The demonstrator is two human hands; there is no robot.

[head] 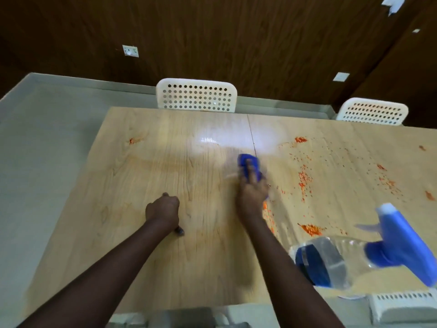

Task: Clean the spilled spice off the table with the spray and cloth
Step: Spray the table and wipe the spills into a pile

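My right hand (252, 194) presses a blue cloth (247, 163) flat on the wooden table (146, 162) near its middle seam, fingers stretched over it; the hand is blurred. Orange-red spilled spice (303, 179) is scattered over the table's right half, with a small spot (133, 140) at the far left. A clear spray bottle (331, 259) with a blue trigger head (402, 240) stands at the near right. My left hand (163, 210) rests on the table in a loose fist, holding nothing.
Two white perforated chairs (196, 95) (372, 112) stand behind the far edge. Another white chair back (406, 304) shows at the near right corner. A wet sheen (212, 140) lies on the far middle of the table.
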